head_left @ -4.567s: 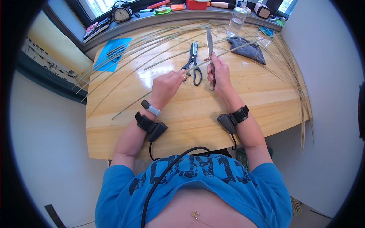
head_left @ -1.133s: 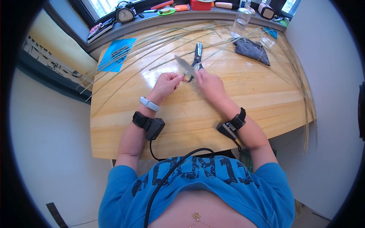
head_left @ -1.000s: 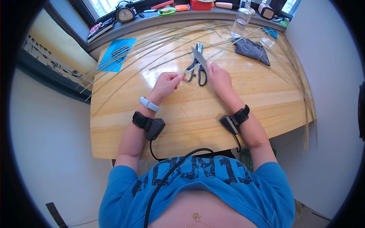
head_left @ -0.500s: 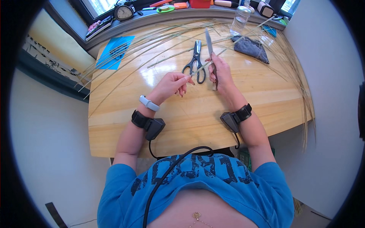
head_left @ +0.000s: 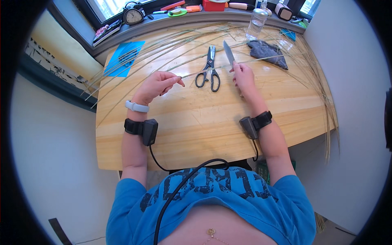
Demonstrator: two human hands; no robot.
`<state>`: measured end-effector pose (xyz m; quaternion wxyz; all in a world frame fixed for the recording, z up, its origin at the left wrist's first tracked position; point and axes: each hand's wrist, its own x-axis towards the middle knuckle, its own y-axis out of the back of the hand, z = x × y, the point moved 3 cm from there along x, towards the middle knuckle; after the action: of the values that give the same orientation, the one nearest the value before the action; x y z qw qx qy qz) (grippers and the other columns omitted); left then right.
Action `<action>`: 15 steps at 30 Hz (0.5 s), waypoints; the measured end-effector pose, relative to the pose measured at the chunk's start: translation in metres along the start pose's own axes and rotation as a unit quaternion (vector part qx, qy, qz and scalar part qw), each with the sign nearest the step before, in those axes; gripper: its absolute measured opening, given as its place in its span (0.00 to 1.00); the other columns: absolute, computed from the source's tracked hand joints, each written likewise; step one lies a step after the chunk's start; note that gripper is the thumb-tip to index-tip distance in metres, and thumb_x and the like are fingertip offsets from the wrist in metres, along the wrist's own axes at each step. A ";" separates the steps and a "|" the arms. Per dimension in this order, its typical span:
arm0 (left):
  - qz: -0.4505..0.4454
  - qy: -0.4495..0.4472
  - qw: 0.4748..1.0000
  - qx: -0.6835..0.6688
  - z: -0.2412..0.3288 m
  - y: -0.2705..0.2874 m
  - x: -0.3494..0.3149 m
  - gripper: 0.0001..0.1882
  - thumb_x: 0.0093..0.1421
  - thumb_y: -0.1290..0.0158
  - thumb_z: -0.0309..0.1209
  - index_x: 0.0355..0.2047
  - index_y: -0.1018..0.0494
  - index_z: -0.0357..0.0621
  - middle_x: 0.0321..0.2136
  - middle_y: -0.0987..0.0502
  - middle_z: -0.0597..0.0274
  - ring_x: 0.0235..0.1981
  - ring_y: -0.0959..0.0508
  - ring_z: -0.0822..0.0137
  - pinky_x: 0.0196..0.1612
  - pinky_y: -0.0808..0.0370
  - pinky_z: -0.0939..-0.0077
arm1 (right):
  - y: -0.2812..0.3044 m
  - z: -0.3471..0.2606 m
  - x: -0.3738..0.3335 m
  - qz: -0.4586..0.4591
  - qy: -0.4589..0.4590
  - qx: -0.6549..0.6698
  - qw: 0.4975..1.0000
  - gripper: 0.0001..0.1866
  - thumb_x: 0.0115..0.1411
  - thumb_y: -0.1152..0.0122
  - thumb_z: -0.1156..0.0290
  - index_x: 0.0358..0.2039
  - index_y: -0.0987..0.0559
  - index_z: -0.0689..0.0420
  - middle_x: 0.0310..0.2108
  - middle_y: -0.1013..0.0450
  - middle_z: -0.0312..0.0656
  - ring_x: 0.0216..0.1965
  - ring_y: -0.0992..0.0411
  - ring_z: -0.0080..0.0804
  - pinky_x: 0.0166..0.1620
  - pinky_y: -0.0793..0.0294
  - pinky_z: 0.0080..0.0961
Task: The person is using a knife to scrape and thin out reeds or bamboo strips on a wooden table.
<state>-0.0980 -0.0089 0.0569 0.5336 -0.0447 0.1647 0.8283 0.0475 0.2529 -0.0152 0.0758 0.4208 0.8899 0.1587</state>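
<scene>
My left hand (head_left: 159, 86) pinches the near end of a thin, pale straw-like strip (head_left: 192, 74). The strip runs to the right across the scissors and past my right hand, toward a dark grey pouch. Gripped in my right hand (head_left: 244, 78) is a knife (head_left: 229, 53), its blade pointing away from me. The strip meets the knife near my right thumb; whether the thumb presses it to the blade is hard to see. Black-handled scissors (head_left: 210, 64) lie on the table between my hands, with their tips pointing away.
Many long strips (head_left: 163, 49) spread over the far side of the wooden table (head_left: 196, 130), and more hang off its right edge. Blue sheets (head_left: 118, 67) lie at far left. A clear jar (head_left: 256, 25) and the dark grey pouch (head_left: 269, 53) sit at far right. An alarm clock (head_left: 133, 15) stands on the sill.
My left hand has moved left with the strip's end, away from my right hand. The knife has shifted slightly right and toward me, and the strip now lies flatter across the table.
</scene>
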 end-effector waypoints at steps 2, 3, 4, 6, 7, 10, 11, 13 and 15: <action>0.015 -0.004 0.999 -0.031 0.001 -0.003 0.000 0.14 0.63 0.50 0.39 0.32 0.22 0.42 0.12 0.43 0.80 0.13 0.46 0.84 0.17 0.51 0.87 | -0.006 -0.010 -0.009 0.031 0.115 -0.183 0.976 0.18 0.65 0.55 0.55 0.32 0.28 0.59 0.20 0.28 0.53 0.23 0.29 0.54 0.28 0.31 0.46; 0.023 -0.005 0.999 -0.046 0.001 -0.005 0.001 0.14 0.63 0.50 0.39 0.32 0.22 0.42 0.12 0.43 0.80 0.13 0.47 0.85 0.17 0.51 0.86 | -0.012 -0.014 -0.016 0.027 0.131 -0.213 0.968 0.18 0.65 0.56 0.55 0.32 0.28 0.58 0.20 0.27 0.53 0.24 0.29 0.55 0.28 0.31 0.47; 0.029 -0.004 0.999 -0.046 -0.001 -0.008 0.003 0.13 0.63 0.50 0.38 0.32 0.22 0.42 0.12 0.42 0.80 0.14 0.46 0.84 0.17 0.50 0.86 | -0.022 -0.019 -0.026 0.023 0.146 -0.243 0.959 0.18 0.65 0.56 0.55 0.32 0.28 0.58 0.20 0.27 0.53 0.24 0.29 0.55 0.29 0.31 0.48; 0.040 -0.003 0.998 -0.046 -0.003 -0.013 0.007 0.13 0.62 0.50 0.37 0.30 0.21 0.42 0.12 0.41 0.80 0.14 0.45 0.84 0.18 0.48 0.86 | -0.038 -0.030 -0.045 -0.004 0.167 -0.275 0.947 0.17 0.65 0.57 0.56 0.33 0.28 0.57 0.21 0.27 0.53 0.25 0.28 0.55 0.30 0.31 0.49; 0.039 -0.003 0.998 -0.052 -0.004 -0.013 0.008 0.13 0.62 0.50 0.37 0.30 0.21 0.42 0.12 0.41 0.80 0.14 0.45 0.84 0.18 0.48 0.86 | -0.044 -0.037 -0.054 -0.027 0.172 -0.277 0.945 0.17 0.65 0.58 0.56 0.34 0.28 0.57 0.21 0.27 0.52 0.25 0.28 0.55 0.30 0.30 0.49; 0.047 -0.003 0.997 -0.061 -0.007 -0.012 0.006 0.13 0.62 0.50 0.37 0.30 0.21 0.42 0.12 0.42 0.80 0.14 0.46 0.84 0.18 0.49 0.86 | -0.037 -0.043 -0.053 -0.031 0.219 -0.287 0.932 0.17 0.66 0.59 0.57 0.35 0.28 0.56 0.21 0.27 0.53 0.26 0.27 0.56 0.30 0.30 0.50; 0.048 -0.005 0.997 -0.062 -0.007 -0.011 0.006 0.13 0.63 0.50 0.37 0.31 0.22 0.41 0.12 0.42 0.80 0.14 0.46 0.84 0.17 0.50 0.86 | -0.028 -0.043 -0.047 -0.020 0.238 -0.292 0.926 0.17 0.66 0.60 0.57 0.35 0.28 0.56 0.21 0.27 0.54 0.26 0.27 0.56 0.30 0.30 0.50; 0.053 -0.010 0.997 -0.058 -0.005 -0.010 0.004 0.13 0.63 0.50 0.37 0.31 0.22 0.41 0.12 0.42 0.80 0.14 0.47 0.84 0.17 0.51 0.86 | -0.007 -0.025 -0.018 0.000 0.154 -0.271 0.950 0.19 0.66 0.59 0.54 0.31 0.28 0.57 0.22 0.28 0.55 0.27 0.29 0.58 0.31 0.32 0.50; 0.054 -0.016 0.997 -0.049 -0.001 -0.015 0.006 0.13 0.63 0.50 0.37 0.31 0.22 0.41 0.12 0.42 0.80 0.14 0.46 0.84 0.17 0.51 0.86 | -0.005 -0.027 -0.019 -0.008 0.145 -0.289 0.946 0.19 0.65 0.59 0.56 0.31 0.28 0.57 0.23 0.28 0.55 0.28 0.29 0.57 0.31 0.31 0.50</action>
<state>-0.0874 0.0019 0.0508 0.4878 -0.0489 0.1172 0.8637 0.0485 0.2294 0.0083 0.0654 0.3465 0.8105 0.4676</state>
